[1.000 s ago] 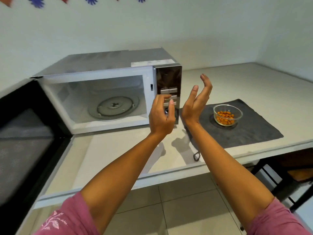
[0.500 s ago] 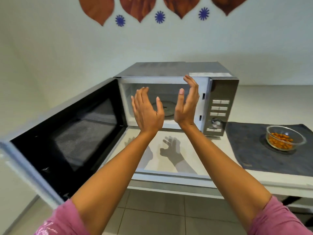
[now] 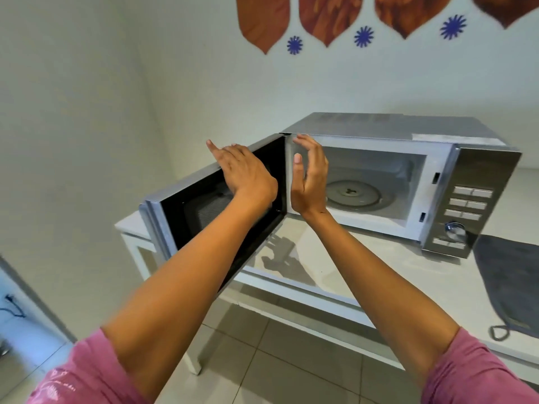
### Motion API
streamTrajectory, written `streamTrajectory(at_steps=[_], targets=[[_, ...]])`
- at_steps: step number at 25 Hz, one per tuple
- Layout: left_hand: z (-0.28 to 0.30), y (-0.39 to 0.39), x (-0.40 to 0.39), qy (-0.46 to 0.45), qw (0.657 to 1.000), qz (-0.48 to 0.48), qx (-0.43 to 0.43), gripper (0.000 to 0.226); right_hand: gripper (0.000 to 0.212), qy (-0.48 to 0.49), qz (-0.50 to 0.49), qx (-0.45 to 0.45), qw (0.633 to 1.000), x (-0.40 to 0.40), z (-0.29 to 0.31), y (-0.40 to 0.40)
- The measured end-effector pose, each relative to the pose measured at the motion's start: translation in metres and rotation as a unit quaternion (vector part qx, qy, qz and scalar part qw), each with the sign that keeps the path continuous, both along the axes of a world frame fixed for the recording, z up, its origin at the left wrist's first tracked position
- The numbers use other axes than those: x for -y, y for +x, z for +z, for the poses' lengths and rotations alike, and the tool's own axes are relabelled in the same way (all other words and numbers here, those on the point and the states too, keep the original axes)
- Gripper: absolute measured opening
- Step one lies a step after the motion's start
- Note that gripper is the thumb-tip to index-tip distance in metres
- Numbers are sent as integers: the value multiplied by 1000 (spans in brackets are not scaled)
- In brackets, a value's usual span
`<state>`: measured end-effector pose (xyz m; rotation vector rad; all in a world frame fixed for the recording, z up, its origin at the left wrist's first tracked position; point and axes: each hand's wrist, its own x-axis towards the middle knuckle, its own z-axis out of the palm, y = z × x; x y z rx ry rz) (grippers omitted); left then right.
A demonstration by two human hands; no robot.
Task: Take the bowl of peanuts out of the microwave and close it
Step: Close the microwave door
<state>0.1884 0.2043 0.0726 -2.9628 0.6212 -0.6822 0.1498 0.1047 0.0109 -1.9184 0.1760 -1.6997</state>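
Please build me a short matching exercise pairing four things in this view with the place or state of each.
Things:
1. microwave door
2. turntable
3. left hand
4. grey mat

States or places:
A. lying on the counter right of the microwave
B. bare, nothing on it
C. swung wide open
D. reaching over the door's top edge

Pairs: 1-C, 2-B, 3-D, 4-A

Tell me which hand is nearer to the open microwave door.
Left. The left hand is at the top edge of the microwave door; the right hand is raised beside its hinge, before the cavity.
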Motion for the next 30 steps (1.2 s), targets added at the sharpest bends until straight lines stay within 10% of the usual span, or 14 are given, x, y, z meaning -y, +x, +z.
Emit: streamTrajectory(at_steps=[8, 13, 19, 22, 30], targets=[[45, -10, -15, 121, 978, -79, -148, 38, 41, 10, 20, 2, 1000, -14, 4, 1], [69, -17, -12, 141, 954, -146, -221, 58, 36, 12, 1, 33, 999, 4, 22, -24], [77, -35, 9, 158, 923, -233, -264, 31, 37, 68, -33, 135, 988, 31, 58, -64], [62, -45, 35, 168, 918, -263, -246, 62, 36, 79, -45, 162, 983, 43, 75, -86], [37, -65, 114, 111, 863, -457, -182, 73, 47, 153, 0, -83, 985, 89, 102, -165]])
